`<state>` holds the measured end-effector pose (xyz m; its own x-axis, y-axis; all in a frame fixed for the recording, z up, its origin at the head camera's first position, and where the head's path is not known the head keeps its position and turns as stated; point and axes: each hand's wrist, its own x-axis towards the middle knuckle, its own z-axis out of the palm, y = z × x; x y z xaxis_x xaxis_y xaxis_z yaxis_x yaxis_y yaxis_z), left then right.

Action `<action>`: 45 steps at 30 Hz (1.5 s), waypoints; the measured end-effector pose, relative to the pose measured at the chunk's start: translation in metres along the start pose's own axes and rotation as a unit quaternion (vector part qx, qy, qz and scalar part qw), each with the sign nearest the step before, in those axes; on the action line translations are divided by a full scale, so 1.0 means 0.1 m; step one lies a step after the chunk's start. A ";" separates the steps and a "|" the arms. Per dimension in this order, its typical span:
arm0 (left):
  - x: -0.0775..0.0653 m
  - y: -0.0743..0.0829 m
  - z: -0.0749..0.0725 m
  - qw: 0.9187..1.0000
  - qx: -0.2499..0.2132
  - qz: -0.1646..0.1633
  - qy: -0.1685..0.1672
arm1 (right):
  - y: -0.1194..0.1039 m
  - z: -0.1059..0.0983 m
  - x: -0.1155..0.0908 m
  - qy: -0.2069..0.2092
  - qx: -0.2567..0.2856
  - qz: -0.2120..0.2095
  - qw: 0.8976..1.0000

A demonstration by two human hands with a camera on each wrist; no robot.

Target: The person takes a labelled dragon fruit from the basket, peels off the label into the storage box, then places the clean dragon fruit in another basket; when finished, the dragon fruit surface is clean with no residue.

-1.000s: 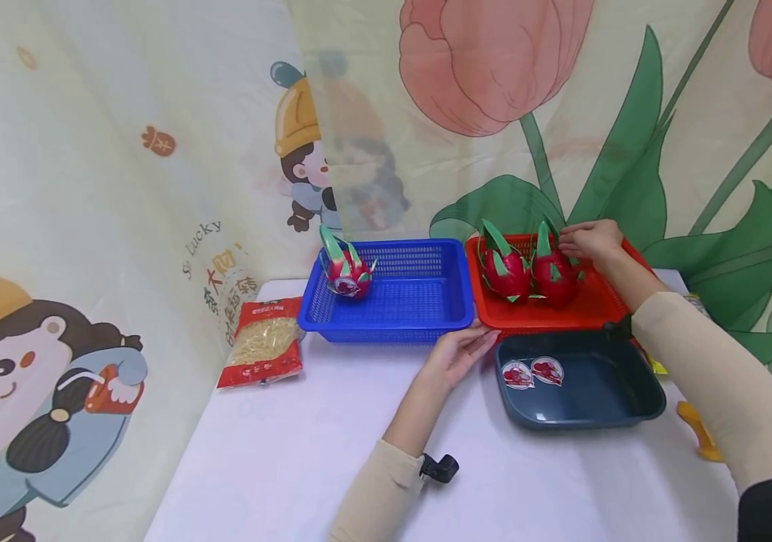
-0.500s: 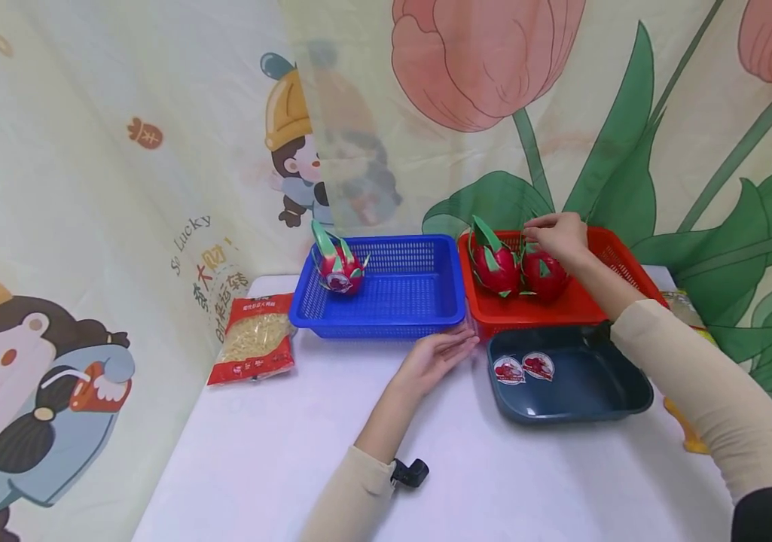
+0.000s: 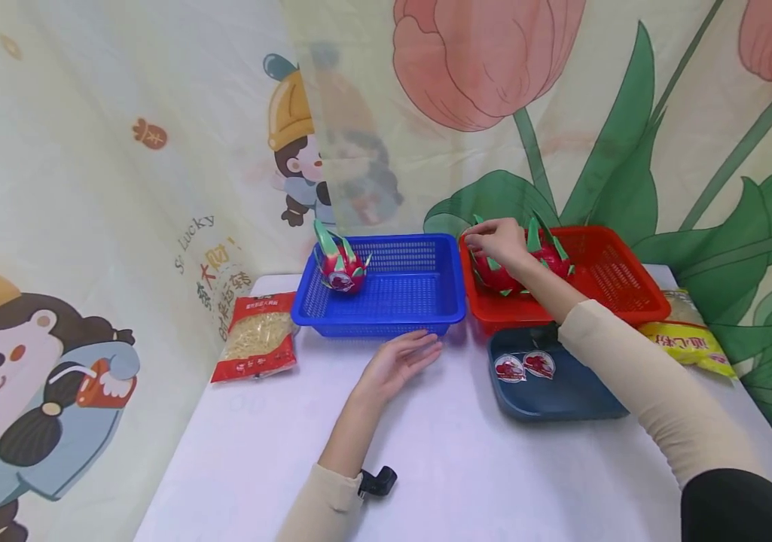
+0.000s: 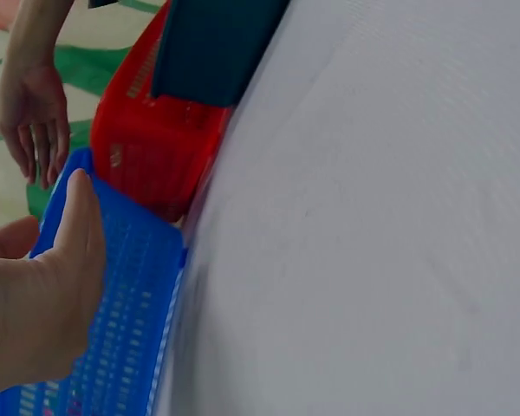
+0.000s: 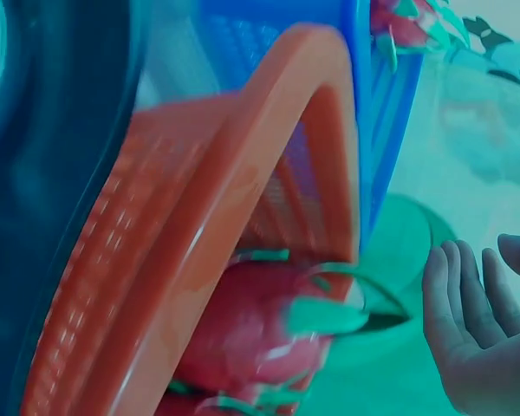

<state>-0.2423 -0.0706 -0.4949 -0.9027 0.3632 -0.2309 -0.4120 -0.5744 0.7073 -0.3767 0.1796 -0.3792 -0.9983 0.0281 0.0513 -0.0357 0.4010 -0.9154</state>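
Note:
My right hand (image 3: 501, 241) hovers over the red basket (image 3: 633, 301), above its left dragon fruit (image 3: 494, 277), which it partly hides in the head view. Its fingers hold nothing in the right wrist view, and a gap separates them from the fruit's green tip. A second dragon fruit (image 3: 556, 256) leans close by in the same basket. In front of the blue basket (image 3: 419, 301), my left hand (image 3: 395, 365) has relaxed fingers and nothing in its grasp. A third dragon fruit (image 3: 343, 271) with a round sticker stands at that basket's left end.
A dark blue-green basin (image 3: 562, 403) with two stickers (image 3: 510, 369) stands before the red basket. Left of the blue basket lies a red-edged food packet (image 3: 257, 335); a yellow packet (image 3: 694, 342) lies at the right. Printed curtain (image 3: 630, 150) hangs behind the table (image 3: 480, 482).
My right hand has moved left, from beside the right dragon fruit to above the left one. The left hand has drawn left, away from the red basket's front corner.

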 end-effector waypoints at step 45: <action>-0.41 0.45 -0.71 0.982 -0.091 0.136 0.098 | -0.57 1.89 0.30 -0.104 0.099 -0.070 0.987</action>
<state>-0.2333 -0.1638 -0.5011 -0.9814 0.0403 -0.1878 -0.1524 -0.7587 0.6333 -0.4133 -0.0157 -0.4015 -0.9701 -0.2122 0.1180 -0.1613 0.2000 -0.9664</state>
